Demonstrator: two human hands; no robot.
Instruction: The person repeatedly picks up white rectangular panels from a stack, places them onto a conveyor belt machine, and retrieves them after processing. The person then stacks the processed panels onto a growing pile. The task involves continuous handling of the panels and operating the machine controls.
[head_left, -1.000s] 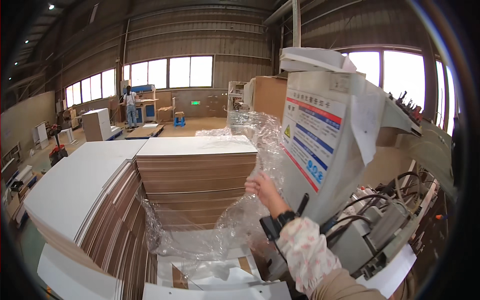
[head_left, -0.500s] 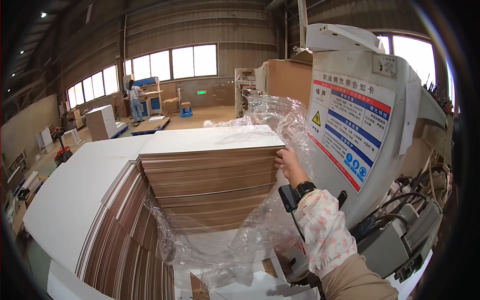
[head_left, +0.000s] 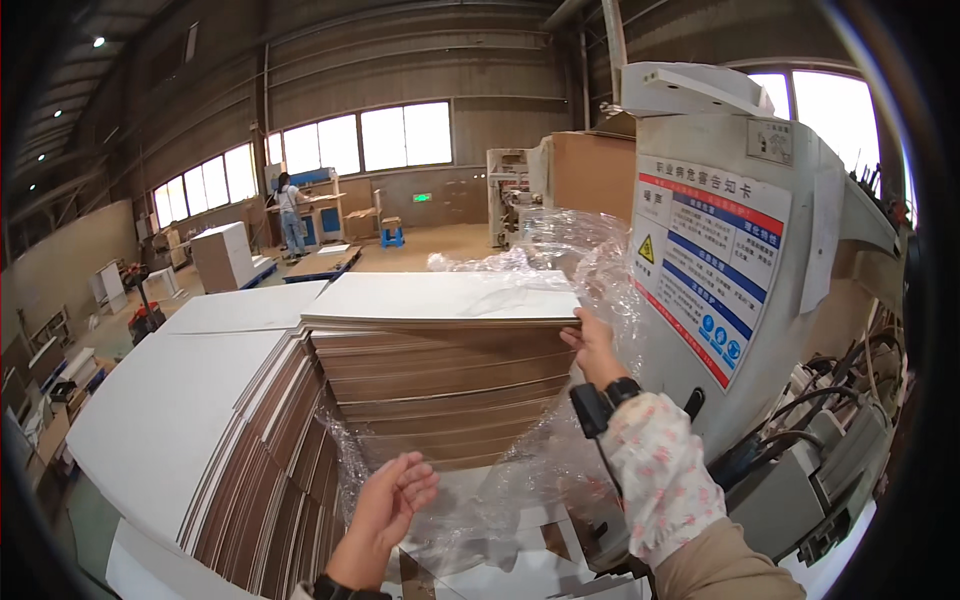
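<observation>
A thin, flat top panel (head_left: pixel 420 296) with a smooth white face lies at the centre, on a stack (head_left: pixel 440 385) of brown-edged boards; crinkled clear film (head_left: pixel 590 240) gathers at its 2 o'clock side. The right hand (head_left: pixel 592 345), at 4 o'clock, has its fingers clamped on the panel's near corner. The left hand (head_left: pixel 392 505), at 7 o'clock, hangs free, fingers loosely together and slightly curled. Since 0.5 s ago, the left hand has come into view; the right is at the same corner, though 1.0 s ago it was off it. The panel's face points up; its longer visible extent runs 9 to 3 o'clock, but foreshortening leaves the true long axis uncertain.
</observation>
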